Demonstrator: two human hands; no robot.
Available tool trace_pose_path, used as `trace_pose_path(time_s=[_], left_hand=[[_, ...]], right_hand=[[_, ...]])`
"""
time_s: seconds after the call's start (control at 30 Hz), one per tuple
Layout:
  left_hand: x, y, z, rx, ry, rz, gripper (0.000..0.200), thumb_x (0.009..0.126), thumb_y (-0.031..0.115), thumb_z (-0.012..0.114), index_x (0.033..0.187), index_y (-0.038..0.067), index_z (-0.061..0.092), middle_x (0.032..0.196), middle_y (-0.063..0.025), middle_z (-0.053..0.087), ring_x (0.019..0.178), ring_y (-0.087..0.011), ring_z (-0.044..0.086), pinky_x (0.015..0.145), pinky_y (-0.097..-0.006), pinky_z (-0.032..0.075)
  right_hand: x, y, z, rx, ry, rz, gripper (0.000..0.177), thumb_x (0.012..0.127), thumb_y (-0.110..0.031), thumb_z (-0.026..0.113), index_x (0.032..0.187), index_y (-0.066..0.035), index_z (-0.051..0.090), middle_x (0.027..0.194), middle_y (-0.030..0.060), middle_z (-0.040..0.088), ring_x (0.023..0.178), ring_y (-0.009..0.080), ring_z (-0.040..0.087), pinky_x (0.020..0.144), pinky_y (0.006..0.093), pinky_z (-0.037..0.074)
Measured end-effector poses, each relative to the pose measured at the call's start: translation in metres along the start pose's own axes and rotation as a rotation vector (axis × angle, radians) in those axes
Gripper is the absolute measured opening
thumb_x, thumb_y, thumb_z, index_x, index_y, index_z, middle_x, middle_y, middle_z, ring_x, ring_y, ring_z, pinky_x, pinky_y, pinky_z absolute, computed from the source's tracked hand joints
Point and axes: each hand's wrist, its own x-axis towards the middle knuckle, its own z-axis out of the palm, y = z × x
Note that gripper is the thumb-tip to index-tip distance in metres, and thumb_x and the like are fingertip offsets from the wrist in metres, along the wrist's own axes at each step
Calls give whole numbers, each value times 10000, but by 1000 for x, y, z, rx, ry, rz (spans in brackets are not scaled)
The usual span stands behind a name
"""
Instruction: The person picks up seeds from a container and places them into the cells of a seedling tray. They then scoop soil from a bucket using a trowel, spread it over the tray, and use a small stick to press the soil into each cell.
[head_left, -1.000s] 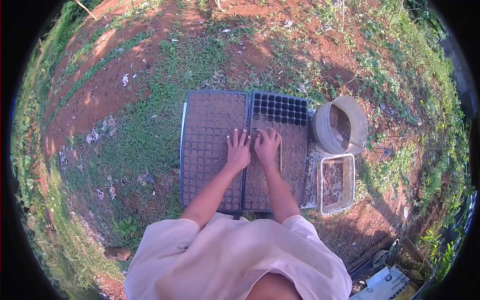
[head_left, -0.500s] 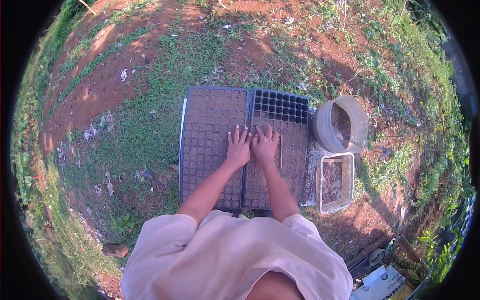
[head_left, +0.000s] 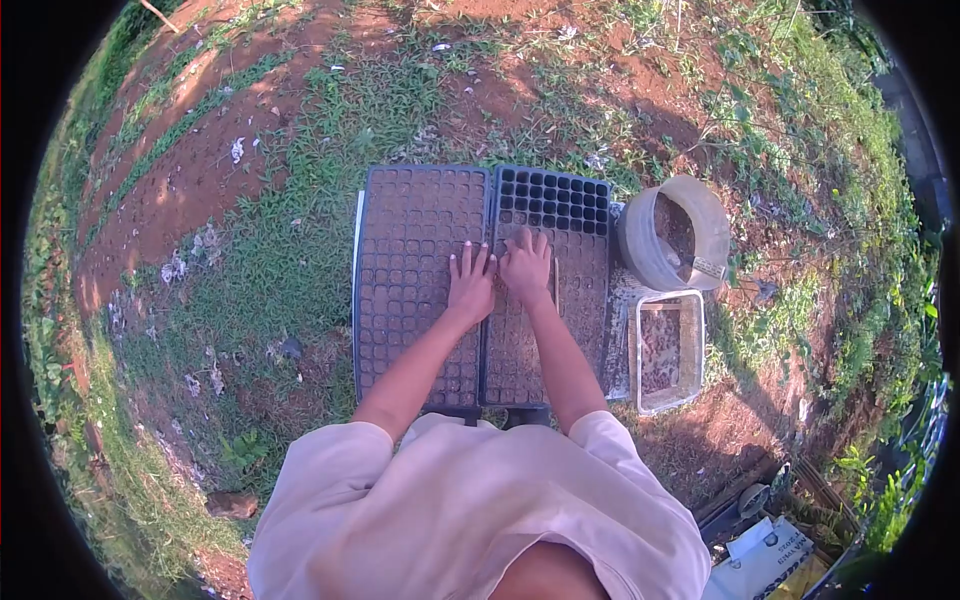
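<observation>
Two seedling trays lie side by side. The left tray [head_left: 415,215] has its cells filled with soil. In the right tray [head_left: 545,370] soil fills most cells, while several rows at the far end are black and unfilled. My left hand [head_left: 472,290] rests on the left tray near its inner edge, fingers spread. Over the right tray, my right hand [head_left: 525,270] touches the soil just below the unfilled rows; its fingertips are too small to tell whether they hold anything. A thin stick [head_left: 556,284] lies on the right tray beside my right hand.
Right of the trays stands a round translucent tub [head_left: 640,240] with soil inside. Nearer me is a rectangular white container [head_left: 697,350] holding small reddish bits. Grass and red soil surround the trays. A printed sack [head_left: 765,570] lies at the lower right.
My right hand has changed pose, its fingers now more bent over the right tray. My left hand stays on the left tray. The whole view has shifted slightly.
</observation>
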Motion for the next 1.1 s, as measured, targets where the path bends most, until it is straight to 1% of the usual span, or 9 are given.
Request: trace_pose_path(time_s=[0.07,0.17,0.33,0.47,0.63,0.77,0.93,1.03,1.1], left_hand=[[-1,1,0,-6,9,5,588,859,140,537,1423,54,395,1546,-143,215,1442,-410,87,1138,-611,123],[0,0,2,-5,17,-9,579,865,145,533,1420,52,398,1549,-145,205,1442,-412,85,1134,-618,124],[-3,2,5,0,-1,-41,636,847,176,546,1447,78,360,1556,-141,188,1442,-422,65,1132,-629,112],[-1,3,6,-6,-15,-82,655,848,183,546,1466,124,337,1564,-143,169,1446,-419,48,1125,-638,111],[0,8,6,16,-39,-134,660,850,185,543,1474,147,330,1566,-161,157,1446,-426,37,1123,-632,123],[-1,12,0,19,-68,-175,659,857,185,531,1481,167,322,1575,-155,140,1449,-424,29,1128,-621,121],[-2,11,1,24,-61,-180,669,856,185,539,1487,196,315,1579,-143,139,1451,-415,40,1135,-606,121],[-4,13,2,26,-30,-173,655,865,159,552,1480,192,328,1571,-155,146,1443,-427,64,1127,-601,163],[-5,13,4,23,-24,-178,656,865,155,551,1480,193,327,1570,-154,149,1443,-425,68,1130,-596,162]], right_hand=[[-2,3,-9,-4,-46,-12,350,821,-256,558,1121,-116,672,1365,142,468,1249,404,377,1022,497,340],[-13,16,-1,233,162,-45,335,802,-195,597,1121,-119,667,1308,146,490,1218,391,392,1007,489,353],[-54,31,0,298,388,368,333,782,-98,643,1114,-126,649,1183,163,520,1127,371,429,996,478,361],[-79,46,4,274,429,471,251,774,-98,644,1025,-116,655,1078,123,566,1091,350,449,970,478,373],[-85,61,10,412,344,420,294,745,-58,683,1032,-121,668,916,65,626,1013,310,476,930,425,404],[-78,59,7,402,343,360,265,770,-92,680,1033,-114,694,897,77,640,1024,302,485,925,399,418],[-62,58,0,463,130,47,210,763,-81,677,960,-102,748,917,91,644,984,301,529,906,397,453],[-46,63,-5,410,121,-182,226,763,-72,669,971,-108,749,933,85,646,972,290,541,886,388,470],[-38,68,-2,355,120,-223,229,762,-69,666,973,-105,747,931,80,645,968,289,542,884,387,472]])
